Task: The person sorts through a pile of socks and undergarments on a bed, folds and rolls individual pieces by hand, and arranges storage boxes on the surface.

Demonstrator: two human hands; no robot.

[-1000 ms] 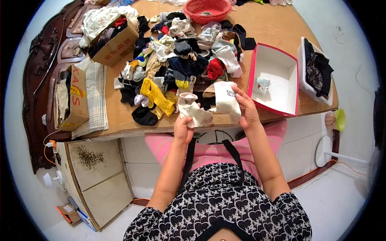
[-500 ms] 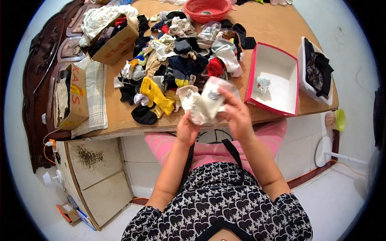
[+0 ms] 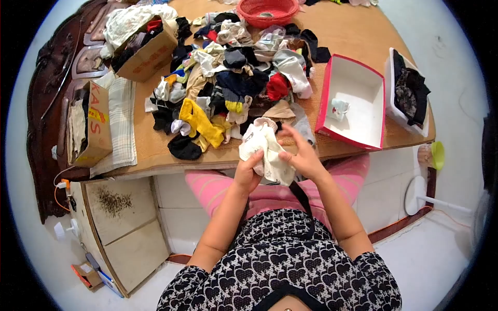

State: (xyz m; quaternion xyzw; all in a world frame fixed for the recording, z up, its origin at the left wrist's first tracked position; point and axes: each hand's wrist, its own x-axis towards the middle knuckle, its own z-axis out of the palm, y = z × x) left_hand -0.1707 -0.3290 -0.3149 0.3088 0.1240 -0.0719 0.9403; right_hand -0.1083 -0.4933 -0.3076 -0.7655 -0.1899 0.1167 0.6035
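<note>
Two white socks (image 3: pixel 267 150) lie one against the other between my hands, over the near edge of the bed. My left hand (image 3: pixel 249 171) grips them from the left, its thumb on top. At their right side is my right hand (image 3: pixel 303 158), thumb against the cloth and the other fingers spread upward. Just beyond is a large pile of mixed socks (image 3: pixel 236 83), with a yellow pair (image 3: pixel 199 122) and a black sock (image 3: pixel 184 147) at its near side.
A pink-rimmed white box (image 3: pixel 358 98) holds one small folded white item (image 3: pixel 338 110). Right of it stands a white bin (image 3: pixel 410 93) with dark clothes. Two cardboard boxes (image 3: pixel 98 124) of clothing are at the left. A red basket (image 3: pixel 267 13) sits at the back.
The two socks, held apart a second ago, have come together and hang lower, nearer my body. My right hand has moved left to join my left hand.
</note>
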